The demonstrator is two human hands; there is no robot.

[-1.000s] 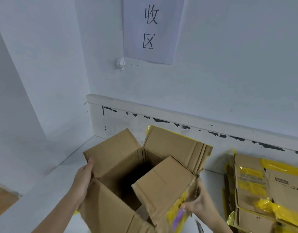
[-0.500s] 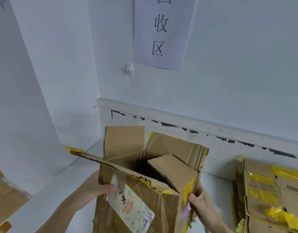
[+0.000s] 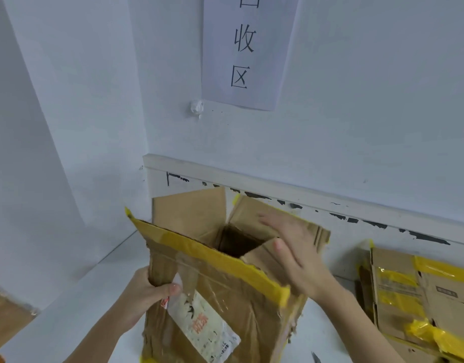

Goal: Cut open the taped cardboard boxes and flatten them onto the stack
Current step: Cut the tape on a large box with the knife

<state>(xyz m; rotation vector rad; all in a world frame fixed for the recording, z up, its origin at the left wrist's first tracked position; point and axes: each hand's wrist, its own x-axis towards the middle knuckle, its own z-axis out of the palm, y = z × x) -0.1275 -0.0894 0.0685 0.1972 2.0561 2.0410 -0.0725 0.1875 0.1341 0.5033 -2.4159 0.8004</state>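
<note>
An opened cardboard box (image 3: 238,305) with yellow tape along its near flap and a white shipping label on its front stands upright on the white table (image 3: 76,318). My left hand (image 3: 147,292) grips the box's near-left corner, thumb on the front face. My right hand (image 3: 291,250) is flat with straight fingers, lying over the far-right flap above the box's dark opening. A stack of flattened boxes (image 3: 419,302) with yellow tape lies at the right.
The table sits in a white wall corner, with a raised ledge (image 3: 278,179) behind the box. A paper sign (image 3: 247,48) hangs on the wall above. A dark pointed tip (image 3: 316,357) shows at the bottom edge, right of the box.
My right hand has let go of the box's right corner and risen flat over the far-right flap. The near flap has swung up. My left hand has shifted to the near-left corner.
</note>
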